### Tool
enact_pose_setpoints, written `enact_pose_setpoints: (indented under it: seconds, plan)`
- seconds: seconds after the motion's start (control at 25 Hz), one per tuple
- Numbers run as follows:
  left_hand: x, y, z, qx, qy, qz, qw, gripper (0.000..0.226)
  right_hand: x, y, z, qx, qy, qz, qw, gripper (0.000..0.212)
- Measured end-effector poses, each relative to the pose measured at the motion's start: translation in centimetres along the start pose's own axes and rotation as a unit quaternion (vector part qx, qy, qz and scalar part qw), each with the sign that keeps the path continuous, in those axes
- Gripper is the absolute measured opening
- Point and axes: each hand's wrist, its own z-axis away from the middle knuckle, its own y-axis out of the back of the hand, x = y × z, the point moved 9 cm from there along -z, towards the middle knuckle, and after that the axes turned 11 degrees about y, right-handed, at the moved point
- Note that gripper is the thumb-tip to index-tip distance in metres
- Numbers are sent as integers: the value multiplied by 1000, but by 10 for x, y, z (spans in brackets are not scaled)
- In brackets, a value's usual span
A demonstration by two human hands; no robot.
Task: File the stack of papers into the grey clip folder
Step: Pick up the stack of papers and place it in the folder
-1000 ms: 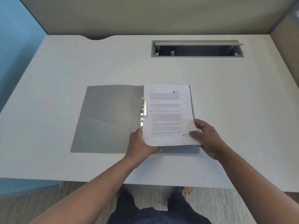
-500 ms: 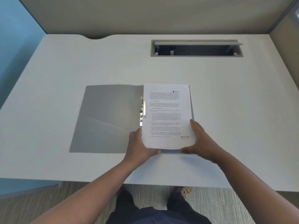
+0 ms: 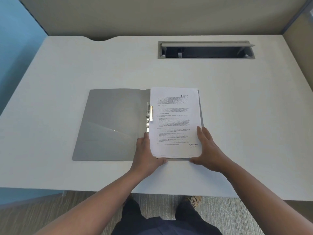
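Note:
The grey clip folder [image 3: 111, 124] lies open on the white desk, its metal clip [image 3: 149, 112] standing along the spine. A stack of printed papers [image 3: 174, 122] lies on the folder's right half, its left edge beside the clip. My left hand [image 3: 145, 155] brackets the stack's lower left corner, index finger along the left edge and thumb along the bottom edge. My right hand [image 3: 208, 150] mirrors it at the lower right corner, fingers straight against the right edge and thumb at the bottom edge.
An open cable tray slot [image 3: 205, 50] is set into the desk [image 3: 245, 116] at the back right. Partition walls close the desk in at the back and both sides. The desk's front edge runs just below my wrists.
The stack has straightened and settled onto the folder's right half. My right hand went from gripping the lower right corner to lying straight along the right edge.

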Motion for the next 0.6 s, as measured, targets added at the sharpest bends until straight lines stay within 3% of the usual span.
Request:
enact_pose_setpoints:
  seconds: [0.28,0.44,0.6]
  plan:
    - [-7,-5,-4,-6,12,-29,999,103,2,1,-1,14,4,9,1000,131]
    - [-8,-1,-4,10,-1,-19,1000,86,3,3,1,22,9,9,1000,128]
    - [-11,1,-6,18,-5,-23,1000,84,3,1,0,25,18,15,999,129]
